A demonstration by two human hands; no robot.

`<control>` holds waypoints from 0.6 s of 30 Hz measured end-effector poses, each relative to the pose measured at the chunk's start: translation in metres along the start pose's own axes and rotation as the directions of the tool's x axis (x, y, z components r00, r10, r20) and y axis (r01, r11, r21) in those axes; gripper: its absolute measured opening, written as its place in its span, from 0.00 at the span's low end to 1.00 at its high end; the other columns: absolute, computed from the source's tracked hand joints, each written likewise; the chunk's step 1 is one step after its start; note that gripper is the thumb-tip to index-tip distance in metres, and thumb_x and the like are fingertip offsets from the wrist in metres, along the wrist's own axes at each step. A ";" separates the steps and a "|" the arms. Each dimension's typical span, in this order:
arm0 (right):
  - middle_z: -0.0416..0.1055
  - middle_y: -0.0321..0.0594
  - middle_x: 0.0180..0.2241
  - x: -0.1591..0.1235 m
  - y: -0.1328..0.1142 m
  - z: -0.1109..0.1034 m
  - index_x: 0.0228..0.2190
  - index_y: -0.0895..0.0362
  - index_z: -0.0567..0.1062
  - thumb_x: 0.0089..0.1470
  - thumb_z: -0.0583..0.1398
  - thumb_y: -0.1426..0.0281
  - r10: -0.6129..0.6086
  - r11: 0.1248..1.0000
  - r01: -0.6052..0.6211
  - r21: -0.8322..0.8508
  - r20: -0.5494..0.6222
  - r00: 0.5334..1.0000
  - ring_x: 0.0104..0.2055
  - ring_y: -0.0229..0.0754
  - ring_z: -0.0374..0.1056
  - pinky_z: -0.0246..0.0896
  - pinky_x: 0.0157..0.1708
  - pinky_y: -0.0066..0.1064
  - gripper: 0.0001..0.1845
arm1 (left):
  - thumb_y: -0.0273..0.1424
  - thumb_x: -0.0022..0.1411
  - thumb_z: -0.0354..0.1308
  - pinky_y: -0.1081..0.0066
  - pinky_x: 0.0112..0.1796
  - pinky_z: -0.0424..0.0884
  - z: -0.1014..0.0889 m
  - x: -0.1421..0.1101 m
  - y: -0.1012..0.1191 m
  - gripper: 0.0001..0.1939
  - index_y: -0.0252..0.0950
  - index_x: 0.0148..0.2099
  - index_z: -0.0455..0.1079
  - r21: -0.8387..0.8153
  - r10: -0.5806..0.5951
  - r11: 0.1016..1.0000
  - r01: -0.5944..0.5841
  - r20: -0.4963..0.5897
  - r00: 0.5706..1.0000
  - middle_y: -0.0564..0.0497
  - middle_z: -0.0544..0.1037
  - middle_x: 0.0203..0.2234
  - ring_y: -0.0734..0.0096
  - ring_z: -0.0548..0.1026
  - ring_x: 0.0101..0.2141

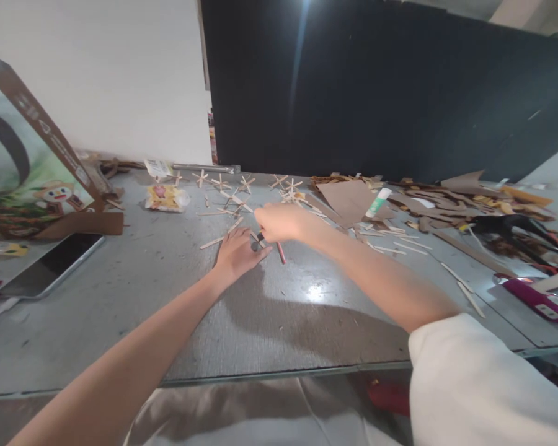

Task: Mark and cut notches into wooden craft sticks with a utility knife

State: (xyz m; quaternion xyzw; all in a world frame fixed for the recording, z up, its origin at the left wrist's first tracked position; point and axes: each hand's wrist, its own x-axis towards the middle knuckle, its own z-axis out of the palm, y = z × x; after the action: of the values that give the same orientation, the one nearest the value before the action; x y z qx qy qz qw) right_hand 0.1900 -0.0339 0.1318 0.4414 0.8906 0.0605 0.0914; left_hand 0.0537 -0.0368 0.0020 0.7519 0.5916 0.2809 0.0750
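Note:
My left hand point(236, 253) lies on the grey table with its fingers stretched out over thin wooden sticks, one stick point(211, 243) poking out to its left. Just to the right, my right hand point(279, 223) is closed in a fist around a small dark tool with a rounded grey end point(257, 243); its kind I cannot make out. The tool's end is close to my left thumb. A red pencil-like stick point(281, 253) lies under the right hand. Beyond both hands are several star shapes of crossed sticks point(221, 182), and loose sticks point(393, 250) lie to the right.
A glue stick point(379, 202) leans by brown cardboard point(346, 199). Cardboard scraps, black-handled pliers-like tool point(506, 229) and a purple-and-white device point(539, 297) are at right. A phone point(53, 265), printed bag point(51, 161) and yellow packet point(166, 198) are at left. A black panel point(353, 87) stands behind.

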 end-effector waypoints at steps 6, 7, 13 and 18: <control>0.77 0.52 0.34 0.000 0.003 0.003 0.51 0.62 0.78 0.55 0.62 0.74 0.030 0.999 -0.031 0.033 0.007 1.000 0.36 0.50 0.74 0.55 0.28 0.32 0.20 | 0.49 0.60 0.64 0.51 0.61 0.61 0.003 0.001 -0.004 0.22 0.36 0.47 0.75 0.056 0.013 0.998 -0.013 -0.003 1.000 0.38 0.77 0.56 0.43 0.69 0.61; 0.77 0.51 0.33 0.000 0.004 0.004 0.50 0.62 0.78 0.55 0.62 0.74 0.030 0.999 -0.030 0.043 0.004 1.000 0.35 0.49 0.74 0.54 0.28 0.32 0.20 | 0.49 0.59 0.64 0.51 0.61 0.61 0.004 0.001 -0.005 0.22 0.37 0.46 0.75 0.047 0.012 0.999 -0.012 -0.004 1.000 0.38 0.77 0.55 0.42 0.69 0.61; 0.77 0.50 0.29 -0.009 0.009 0.008 0.43 0.64 0.81 0.55 0.60 0.76 0.041 0.995 -0.039 0.089 -0.026 0.999 0.30 0.45 0.71 0.51 0.26 0.31 0.15 | 0.48 0.59 0.64 0.50 0.60 0.63 0.002 0.003 -0.005 0.18 0.38 0.41 0.73 0.043 0.024 0.999 -0.024 -0.005 1.000 0.39 0.79 0.51 0.44 0.71 0.58; 0.77 0.49 0.28 -0.023 0.011 0.011 0.32 0.60 0.82 0.59 0.57 0.75 0.067 0.991 -0.056 0.126 -0.087 0.994 0.29 0.42 0.70 0.49 0.28 0.31 0.12 | 0.44 0.55 0.69 0.48 0.60 0.62 -0.002 0.000 -0.007 0.35 0.32 0.59 0.68 0.027 -0.043 0.999 0.045 -0.060 0.997 0.32 0.74 0.57 0.39 0.67 0.61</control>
State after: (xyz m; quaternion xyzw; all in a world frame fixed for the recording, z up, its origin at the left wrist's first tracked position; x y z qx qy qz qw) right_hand 0.2141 -0.0453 0.1254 0.4702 0.8818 0.0284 0.0215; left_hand 0.0470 -0.0350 0.0003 0.7310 0.6139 0.2931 0.0532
